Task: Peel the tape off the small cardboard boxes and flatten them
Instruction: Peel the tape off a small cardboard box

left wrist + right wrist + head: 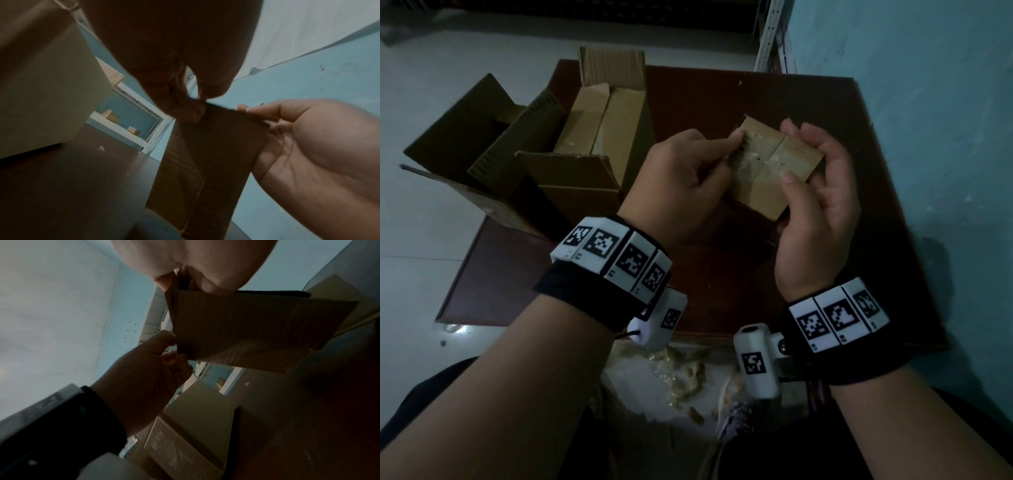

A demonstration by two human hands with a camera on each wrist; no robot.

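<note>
A small cardboard box (pixel 774 168) is held above the dark table, its taped top face toward me. Clear tape (pixel 748 164) crosses the seam of its two flaps. My right hand (pixel 815 192) grips the box, thumb on the top face and fingers wrapped over its far right edge. My left hand (pixel 688 178) pinches at the tape on the box's left edge with thumb and forefinger. In the left wrist view the box (pixel 207 162) shows its dark side, with the left fingertips (pixel 191 112) on its upper corner. The right wrist view shows the box (pixel 246 331) from below.
A large open carton (pixel 592 137) with more small boxes inside stands at the table's left. The dark wooden table (pixel 722 274) spreads beneath my hands. Peeled tape scraps (pixel 681 377) litter the floor by my feet. A blue wall (pixel 928 137) is at the right.
</note>
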